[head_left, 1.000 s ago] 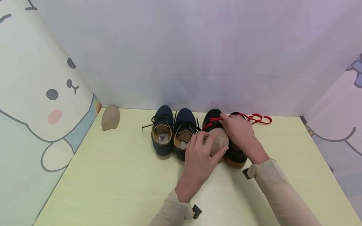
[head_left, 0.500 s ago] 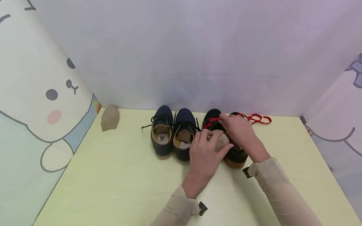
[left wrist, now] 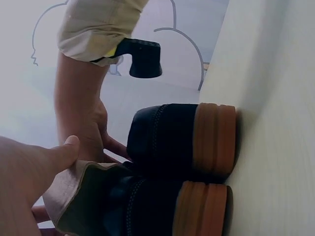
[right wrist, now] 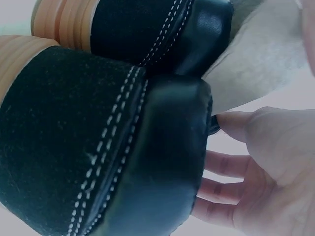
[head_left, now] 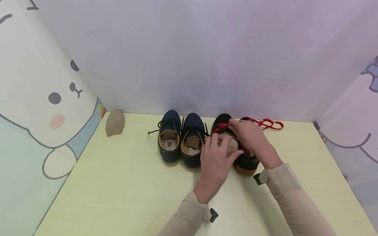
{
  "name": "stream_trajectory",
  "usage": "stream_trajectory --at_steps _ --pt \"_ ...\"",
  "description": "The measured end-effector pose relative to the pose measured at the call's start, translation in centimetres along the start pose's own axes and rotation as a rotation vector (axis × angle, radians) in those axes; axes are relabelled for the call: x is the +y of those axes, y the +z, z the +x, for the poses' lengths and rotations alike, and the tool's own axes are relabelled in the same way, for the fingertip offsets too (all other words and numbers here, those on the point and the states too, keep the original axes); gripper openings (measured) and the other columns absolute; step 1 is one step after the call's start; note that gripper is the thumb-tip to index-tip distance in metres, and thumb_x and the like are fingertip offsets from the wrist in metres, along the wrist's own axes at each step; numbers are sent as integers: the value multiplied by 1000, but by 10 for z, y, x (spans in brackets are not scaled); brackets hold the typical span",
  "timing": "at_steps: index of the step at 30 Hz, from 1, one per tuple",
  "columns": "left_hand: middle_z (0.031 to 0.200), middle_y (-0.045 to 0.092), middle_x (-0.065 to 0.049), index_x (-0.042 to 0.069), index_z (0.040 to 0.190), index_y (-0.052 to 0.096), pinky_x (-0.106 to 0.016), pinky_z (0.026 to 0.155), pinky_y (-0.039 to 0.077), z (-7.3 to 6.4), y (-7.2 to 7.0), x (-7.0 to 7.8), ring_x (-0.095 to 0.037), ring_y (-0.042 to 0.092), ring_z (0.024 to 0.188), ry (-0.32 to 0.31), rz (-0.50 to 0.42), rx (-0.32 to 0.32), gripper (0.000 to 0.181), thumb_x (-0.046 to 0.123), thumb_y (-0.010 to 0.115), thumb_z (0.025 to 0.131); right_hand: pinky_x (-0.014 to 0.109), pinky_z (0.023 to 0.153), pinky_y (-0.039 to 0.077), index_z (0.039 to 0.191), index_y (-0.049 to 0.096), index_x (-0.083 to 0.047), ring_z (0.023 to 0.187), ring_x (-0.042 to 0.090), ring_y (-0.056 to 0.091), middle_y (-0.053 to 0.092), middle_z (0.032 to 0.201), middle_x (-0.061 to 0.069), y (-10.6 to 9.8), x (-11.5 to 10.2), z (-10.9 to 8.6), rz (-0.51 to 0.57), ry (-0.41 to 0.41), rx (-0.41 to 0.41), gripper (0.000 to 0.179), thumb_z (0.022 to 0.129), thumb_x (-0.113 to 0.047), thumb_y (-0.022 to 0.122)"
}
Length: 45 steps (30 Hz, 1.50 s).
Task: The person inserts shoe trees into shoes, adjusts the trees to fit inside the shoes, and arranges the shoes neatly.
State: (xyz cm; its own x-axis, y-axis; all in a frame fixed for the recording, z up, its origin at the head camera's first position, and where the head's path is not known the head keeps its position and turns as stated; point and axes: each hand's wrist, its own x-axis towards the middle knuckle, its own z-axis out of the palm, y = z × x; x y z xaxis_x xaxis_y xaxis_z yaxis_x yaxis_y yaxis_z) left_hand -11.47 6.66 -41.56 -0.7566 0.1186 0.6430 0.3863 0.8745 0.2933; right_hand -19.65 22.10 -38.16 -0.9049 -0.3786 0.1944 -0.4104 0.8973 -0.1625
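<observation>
My left hand [head_left: 214, 162] grips a beige toe-shaped shoe insert [head_left: 232, 147] over the opening of a black shoe [head_left: 220, 119] with red laces. The left wrist view shows the insert [left wrist: 64, 191] tilted above the shoe's heel, with the thumb on its near side. My right hand [head_left: 249, 135] pinches the shoe's tongue near the laces. From the right wrist, the thumb and fingers of that hand [right wrist: 275, 167] appear beyond the black heels, a dark edge at the thumb tip. The mate, another black shoe [head_left: 246, 163], stands alongside, partly covered by the right hand.
Two navy shoes [head_left: 170, 154] stand side by side just left of the black pair. A second beige insert [head_left: 115, 123] lies at the table's far left corner. Loose red laces [head_left: 273, 124] trail right on the pale yellow table [head_left: 116, 191], which meets a curtain [head_left: 189, 61] behind.
My left hand has moved slightly right and forward, and the insert has gone lower into the black shoe's opening. The right hand has stayed in place.
</observation>
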Motion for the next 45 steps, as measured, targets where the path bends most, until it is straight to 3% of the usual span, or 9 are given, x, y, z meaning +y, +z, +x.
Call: stream_trajectory --at_steps 15,25,34,45 --pt "107 62 0 27 116 72 -28 76 56 2 15 -6 -18 60 92 1 2 30 57 67 80 76 35 58 42 94 57 -12 60 23 52 49 60 1 -5 -1 0 -9 -42 -15 14 106 -18 60" --pt "104 63 2 28 114 71 -28 79 57 6 23 -11 -18 60 91 -38 -58 24 56 64 81 72 35 57 42 94 57 -12 59 22 51 48 60 0 -4 1 1 -13 -61 -25 13 107 -16 59" --pt "104 62 1 24 113 68 -29 81 59 7 28 -13 -18 63 94 -48 -95 15 56 62 81 74 34 58 41 92 56 -13 59 22 50 47 60 0 -5 -1 -1 -12 -58 -20 14 106 -15 60" --pt "103 64 -1 18 113 66 -29 78 60 11 35 -15 -19 66 94 -71 -58 25 64 64 81 72 34 58 39 92 55 -13 59 22 49 45 60 0 -2 1 0 -10 -54 -22 16 106 -16 59"
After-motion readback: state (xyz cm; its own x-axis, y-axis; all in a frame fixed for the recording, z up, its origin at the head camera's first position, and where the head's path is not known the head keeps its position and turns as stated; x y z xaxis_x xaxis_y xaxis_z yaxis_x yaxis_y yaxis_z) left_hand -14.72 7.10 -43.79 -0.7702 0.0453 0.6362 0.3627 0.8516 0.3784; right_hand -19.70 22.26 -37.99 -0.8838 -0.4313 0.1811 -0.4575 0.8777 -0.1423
